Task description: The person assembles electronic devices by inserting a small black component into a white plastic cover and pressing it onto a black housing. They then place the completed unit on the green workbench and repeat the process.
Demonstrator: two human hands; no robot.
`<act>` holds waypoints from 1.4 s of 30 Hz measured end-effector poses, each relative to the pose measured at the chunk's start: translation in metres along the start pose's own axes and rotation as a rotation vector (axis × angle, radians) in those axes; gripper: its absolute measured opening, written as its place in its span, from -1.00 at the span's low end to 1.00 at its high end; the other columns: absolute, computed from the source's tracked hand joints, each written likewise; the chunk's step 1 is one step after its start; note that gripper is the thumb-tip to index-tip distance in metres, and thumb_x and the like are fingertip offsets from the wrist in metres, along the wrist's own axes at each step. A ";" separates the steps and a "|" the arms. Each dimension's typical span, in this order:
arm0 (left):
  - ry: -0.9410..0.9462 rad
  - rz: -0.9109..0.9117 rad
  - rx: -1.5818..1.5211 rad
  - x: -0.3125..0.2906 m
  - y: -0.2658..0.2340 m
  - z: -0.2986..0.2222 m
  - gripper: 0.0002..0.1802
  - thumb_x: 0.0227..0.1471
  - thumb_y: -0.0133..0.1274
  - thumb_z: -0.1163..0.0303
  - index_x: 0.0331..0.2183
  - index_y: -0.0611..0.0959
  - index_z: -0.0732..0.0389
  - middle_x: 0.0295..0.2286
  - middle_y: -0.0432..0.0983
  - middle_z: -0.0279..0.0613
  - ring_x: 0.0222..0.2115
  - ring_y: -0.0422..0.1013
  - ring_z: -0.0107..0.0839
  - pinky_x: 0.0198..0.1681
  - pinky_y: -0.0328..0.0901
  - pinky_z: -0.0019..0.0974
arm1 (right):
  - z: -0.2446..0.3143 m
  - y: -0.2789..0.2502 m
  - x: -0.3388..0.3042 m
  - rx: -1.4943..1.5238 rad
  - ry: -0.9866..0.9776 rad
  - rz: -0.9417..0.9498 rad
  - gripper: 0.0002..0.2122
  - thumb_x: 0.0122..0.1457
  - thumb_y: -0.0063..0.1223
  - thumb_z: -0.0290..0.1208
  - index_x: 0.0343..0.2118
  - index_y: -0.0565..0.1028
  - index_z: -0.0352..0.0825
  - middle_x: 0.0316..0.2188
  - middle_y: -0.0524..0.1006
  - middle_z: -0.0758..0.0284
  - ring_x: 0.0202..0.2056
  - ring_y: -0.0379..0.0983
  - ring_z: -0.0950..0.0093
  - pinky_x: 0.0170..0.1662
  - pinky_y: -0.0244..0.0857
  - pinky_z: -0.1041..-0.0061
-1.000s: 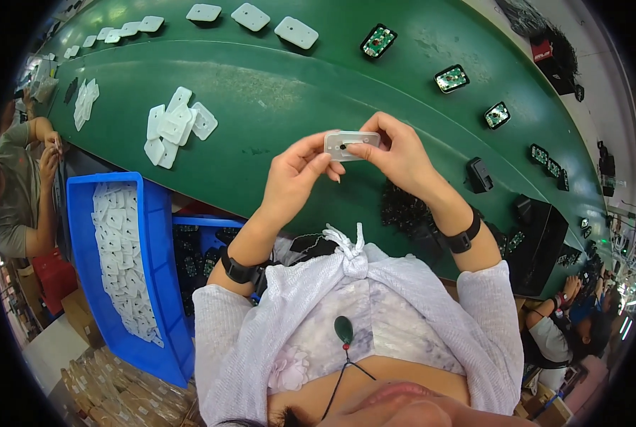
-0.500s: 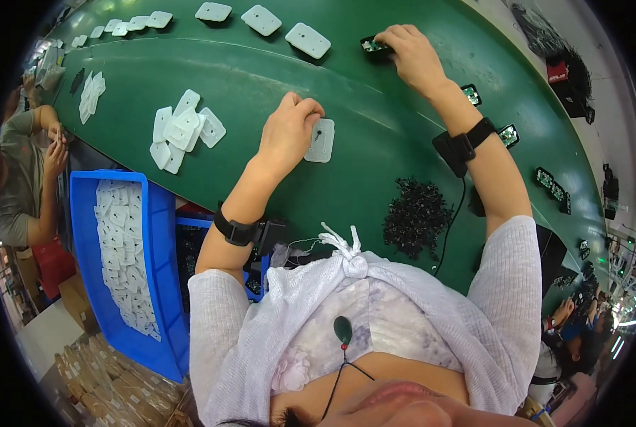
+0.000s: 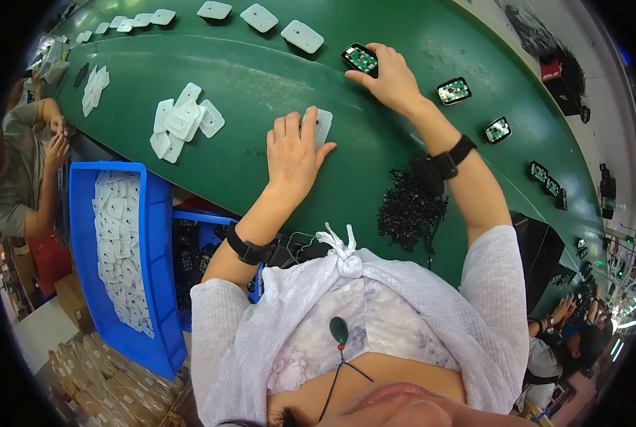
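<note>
A flat white plastic plate point(image 3: 323, 127) with rounded corners lies on the green table in front of me. My left hand point(image 3: 291, 158) is over its left part, fingers stretched out and thumb spread by its near right corner; the hand hides much of the plate. Farther off to the right, my right hand point(image 3: 396, 84) has thumb and fingers round the near and right edges of a small black case point(image 3: 360, 60). The case is open on top and shows a green circuit board.
More black cases point(image 3: 454, 91) curve along the right side. White covers point(image 3: 303, 36) line the far side, and a pile of white plates point(image 3: 185, 119) lies left. Small black parts point(image 3: 409, 210) are heaped near me. A blue bin point(image 3: 163, 285) holds white pieces. Another person point(image 3: 26, 167) sits left.
My left hand has gone from a pinch above the white plate to spread fingers over it. The black case has shifted left and nearer with my right hand, and its board shows more.
</note>
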State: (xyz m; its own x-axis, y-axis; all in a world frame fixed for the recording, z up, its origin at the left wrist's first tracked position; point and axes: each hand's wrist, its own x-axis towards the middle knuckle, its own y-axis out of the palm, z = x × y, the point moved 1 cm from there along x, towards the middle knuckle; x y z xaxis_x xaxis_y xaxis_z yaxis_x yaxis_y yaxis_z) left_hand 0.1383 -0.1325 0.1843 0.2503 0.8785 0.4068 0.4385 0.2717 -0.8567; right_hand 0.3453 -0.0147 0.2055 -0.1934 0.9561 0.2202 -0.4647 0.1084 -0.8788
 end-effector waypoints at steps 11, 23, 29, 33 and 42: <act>0.108 -0.017 -0.300 -0.013 -0.004 0.010 -0.35 -0.22 0.23 0.53 0.00 0.44 0.21 -0.15 0.42 -0.14 -0.08 0.29 -0.13 -0.05 0.20 -0.10 | 0.016 -0.036 -0.047 0.401 0.105 0.240 -0.70 0.17 0.11 -0.17 -0.37 0.56 -0.39 -0.40 0.44 0.36 -0.54 0.42 0.59 -0.53 0.29 0.55; 0.131 0.060 -0.383 -0.003 -0.005 0.002 -0.30 -0.26 0.24 0.53 0.02 0.42 0.18 -0.15 0.43 -0.18 -0.07 0.29 -0.16 0.01 0.15 -0.09 | 0.023 -0.067 -0.095 0.054 -0.446 0.279 -0.57 -0.16 0.25 -0.49 -0.12 0.48 -0.27 -0.07 0.44 0.31 0.00 0.32 0.24 -0.03 0.32 0.40; 0.129 0.047 -0.480 -0.004 -0.007 0.008 -0.32 -0.20 0.22 0.54 0.04 0.41 0.19 -0.13 0.43 -0.15 -0.06 0.29 -0.14 0.02 0.17 -0.11 | 0.031 -0.068 -0.099 -0.040 -0.370 0.239 -0.62 -0.10 0.19 -0.59 -0.13 0.47 -0.28 -0.15 0.48 0.30 -0.09 0.38 0.27 -0.07 0.34 0.34; -0.047 0.013 -0.760 -0.016 -0.008 0.021 -0.38 -0.10 0.12 0.60 0.07 0.41 0.20 -0.03 0.41 -0.09 -0.02 0.33 -0.10 0.03 0.24 -0.17 | 0.053 -0.063 -0.097 0.023 -0.388 0.131 -0.66 -0.05 0.19 -0.51 -0.15 0.47 -0.29 -0.21 0.50 0.30 -0.16 0.41 0.27 -0.12 0.35 0.36; 0.099 0.057 -0.584 -0.024 -0.015 0.021 -0.49 -0.05 -0.11 0.71 -0.01 0.53 0.19 0.02 0.42 -0.16 0.06 0.32 -0.17 0.11 0.20 -0.17 | 0.081 -0.026 -0.088 -0.044 -0.493 0.158 -0.67 -0.08 0.22 -0.47 -0.18 0.48 -0.32 -0.24 0.51 0.33 -0.22 0.42 0.33 -0.18 0.36 0.39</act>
State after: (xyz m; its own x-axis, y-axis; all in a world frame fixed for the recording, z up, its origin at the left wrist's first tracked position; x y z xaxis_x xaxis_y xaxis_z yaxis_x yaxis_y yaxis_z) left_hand 0.1076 -0.1492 0.1812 0.3543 0.8369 0.4172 0.8175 -0.0606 -0.5727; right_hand 0.3044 -0.1238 0.2427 -0.6474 0.7208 0.2477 -0.3624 -0.0053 -0.9320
